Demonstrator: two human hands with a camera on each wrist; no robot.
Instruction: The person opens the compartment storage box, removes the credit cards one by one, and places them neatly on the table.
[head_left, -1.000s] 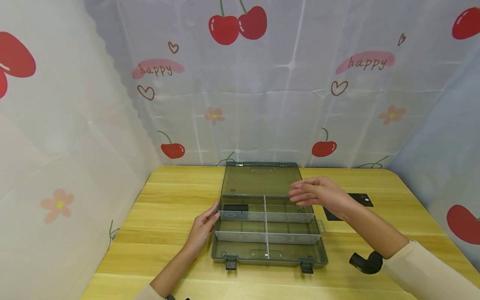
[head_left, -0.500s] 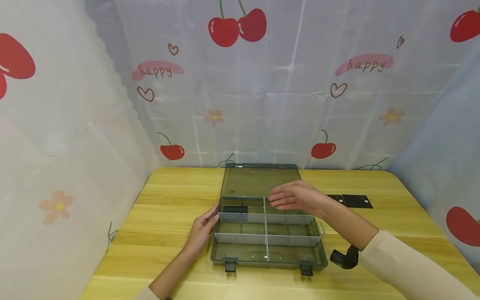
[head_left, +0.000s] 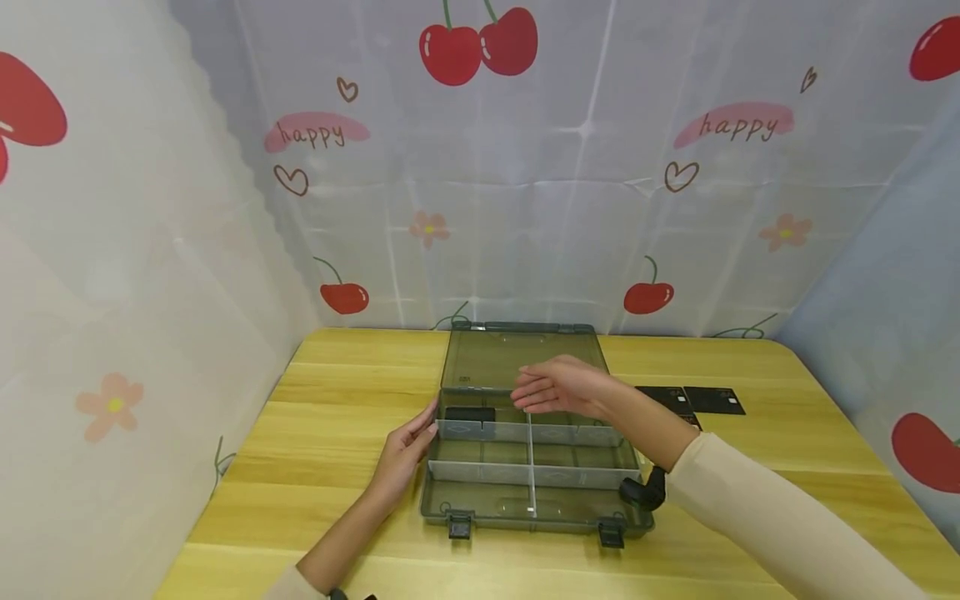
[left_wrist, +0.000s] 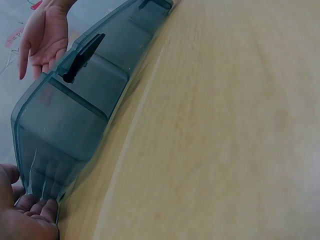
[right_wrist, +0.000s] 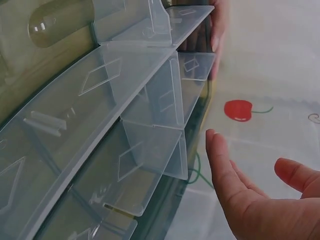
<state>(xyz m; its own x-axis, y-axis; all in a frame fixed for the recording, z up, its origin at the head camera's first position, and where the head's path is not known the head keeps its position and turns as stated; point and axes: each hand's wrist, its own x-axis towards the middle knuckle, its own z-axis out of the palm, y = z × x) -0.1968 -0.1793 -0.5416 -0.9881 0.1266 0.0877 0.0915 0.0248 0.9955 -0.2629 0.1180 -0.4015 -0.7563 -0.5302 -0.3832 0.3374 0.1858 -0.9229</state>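
Note:
A translucent dark green compartment box (head_left: 480,521) lies on the table with its lid (head_left: 517,358) folded back flat behind it. Pale dividers (head_left: 480,472) split it into several compartments. In the back-left one sits a small black object (head_left: 470,414), its kind unclear. My left hand (head_left: 401,458) rests against the box's left side, thumb at the rim; the left wrist view has its fingers (left_wrist: 37,207) touching the outer wall. Over the back of the box hovers my right hand (head_left: 558,387), fingers extended and pointing left. Nothing shows in it in the right wrist view.
Several flat black cards (head_left: 712,401), each with a small white square, lie right of the lid, partly hidden by the right forearm. Two black latches (head_left: 611,533) hang down at the box's front. Patterned curtains (head_left: 517,208) surround the wooden table (head_left: 300,467).
My right hand has moved left over the back of the box, uncovering more of the black cards. The left hand has stayed at the box's side.

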